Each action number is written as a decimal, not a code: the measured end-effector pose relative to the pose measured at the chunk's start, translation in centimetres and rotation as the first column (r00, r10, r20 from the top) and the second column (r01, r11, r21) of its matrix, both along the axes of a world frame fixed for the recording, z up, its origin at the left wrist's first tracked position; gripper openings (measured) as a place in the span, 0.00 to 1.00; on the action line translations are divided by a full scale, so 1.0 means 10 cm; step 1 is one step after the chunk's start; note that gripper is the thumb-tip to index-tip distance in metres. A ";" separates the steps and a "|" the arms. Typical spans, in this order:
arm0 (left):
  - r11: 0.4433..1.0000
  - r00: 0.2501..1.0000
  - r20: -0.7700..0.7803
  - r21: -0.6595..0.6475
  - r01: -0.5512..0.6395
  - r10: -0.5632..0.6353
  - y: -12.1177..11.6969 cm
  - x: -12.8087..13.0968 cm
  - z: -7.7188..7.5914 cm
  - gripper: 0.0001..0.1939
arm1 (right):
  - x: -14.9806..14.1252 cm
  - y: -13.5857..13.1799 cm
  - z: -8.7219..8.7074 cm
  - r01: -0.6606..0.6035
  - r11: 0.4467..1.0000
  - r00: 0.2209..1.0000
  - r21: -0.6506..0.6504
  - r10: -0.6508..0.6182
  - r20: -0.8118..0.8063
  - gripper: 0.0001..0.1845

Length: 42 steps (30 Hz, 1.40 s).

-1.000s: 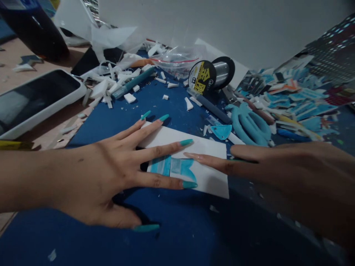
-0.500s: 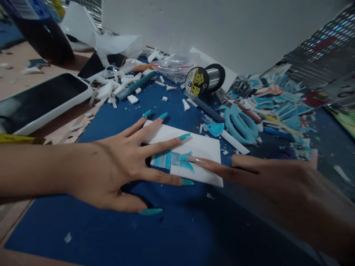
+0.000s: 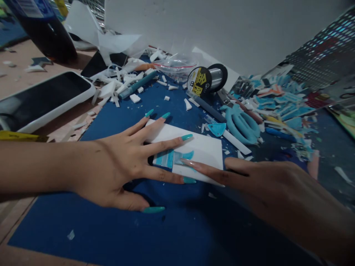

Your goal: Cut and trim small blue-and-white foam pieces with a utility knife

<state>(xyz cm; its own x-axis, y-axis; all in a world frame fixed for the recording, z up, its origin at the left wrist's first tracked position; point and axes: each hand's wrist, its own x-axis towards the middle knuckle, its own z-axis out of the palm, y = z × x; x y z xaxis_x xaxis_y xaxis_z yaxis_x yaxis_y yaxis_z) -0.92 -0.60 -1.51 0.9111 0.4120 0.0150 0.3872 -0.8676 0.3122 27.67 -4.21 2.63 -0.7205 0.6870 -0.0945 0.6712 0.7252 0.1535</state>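
A flat, white, rectangular card (image 3: 208, 147) with blue patches (image 3: 164, 159) is placed on the dark blue mat (image 3: 111, 236). It is partly covered by the left hand (image 3: 119, 168), which is spread open. Over the patches, the index finger of the right hand (image 3: 269, 186) is extended; whether anything is gripped by its hidden fingers cannot be told. Beyond the card, light blue looped handles (image 3: 232, 126) are seen.
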 end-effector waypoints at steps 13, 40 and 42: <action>0.995 0.996 0.007 -0.042 0.091 -0.091 0.07 -0.01 0.00 0.35 | -0.05 0.02 0.07 -0.079 0.993 0.996 0.083 0.083 -0.044 0.44; 0.999 1.000 -0.022 0.043 0.005 -0.004 -0.03 0.00 0.03 0.35 | 0.07 -0.20 -0.04 -0.045 0.990 0.999 0.131 0.045 0.003 0.47; 0.999 1.000 -0.016 0.042 0.005 -0.005 -0.03 0.00 0.03 0.35 | 0.06 -0.18 -0.05 -0.044 0.990 0.999 0.133 0.043 0.005 0.46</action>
<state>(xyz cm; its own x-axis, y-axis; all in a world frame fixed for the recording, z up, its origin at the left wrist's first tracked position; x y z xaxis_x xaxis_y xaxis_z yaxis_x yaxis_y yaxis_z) -0.94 -0.91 -1.25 0.9134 0.4068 0.0175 0.3876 -0.8818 0.2688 28.29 -6.04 2.12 -0.7499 0.6615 -0.0054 0.6391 0.7267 0.2519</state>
